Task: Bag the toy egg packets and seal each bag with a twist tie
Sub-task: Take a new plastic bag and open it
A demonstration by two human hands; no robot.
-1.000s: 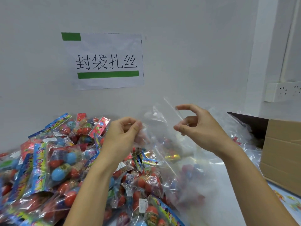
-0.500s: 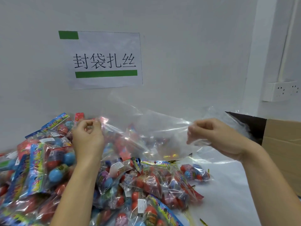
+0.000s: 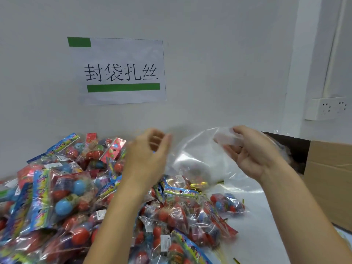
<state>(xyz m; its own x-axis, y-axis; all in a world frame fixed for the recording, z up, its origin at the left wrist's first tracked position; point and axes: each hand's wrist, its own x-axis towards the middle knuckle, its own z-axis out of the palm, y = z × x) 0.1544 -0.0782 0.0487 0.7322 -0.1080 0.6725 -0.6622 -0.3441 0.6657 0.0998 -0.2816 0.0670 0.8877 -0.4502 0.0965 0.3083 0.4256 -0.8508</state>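
Observation:
A big heap of toy egg packets (image 3: pixel 62 189), clear pouches with red and blue eggs and bright header cards, covers the left and middle of the table. My right hand (image 3: pixel 251 151) grips the bunched top edge of a clear plastic bag (image 3: pixel 200 161) that hangs down over the heap's right side. My left hand (image 3: pixel 148 159) hovers over the heap just left of the bag, blurred, fingers loosely curled with nothing in them. A bundle of gold twist ties (image 3: pixel 198 184) lies under the bag, and loose ties (image 3: pixel 236 261) lie on the white tabletop.
A cardboard box (image 3: pixel 331 180) with clear bags inside stands at the right. A paper sign (image 3: pixel 122 73) hangs on the white wall behind the heap. A wall socket (image 3: pixel 327 108) is at the upper right. One packet (image 3: pixel 226 203) lies apart on the white tabletop.
My left hand let go of the bag's edge and moved right toward the middle. The bag, stretched wide between both hands before, now hangs bunched from my right hand alone.

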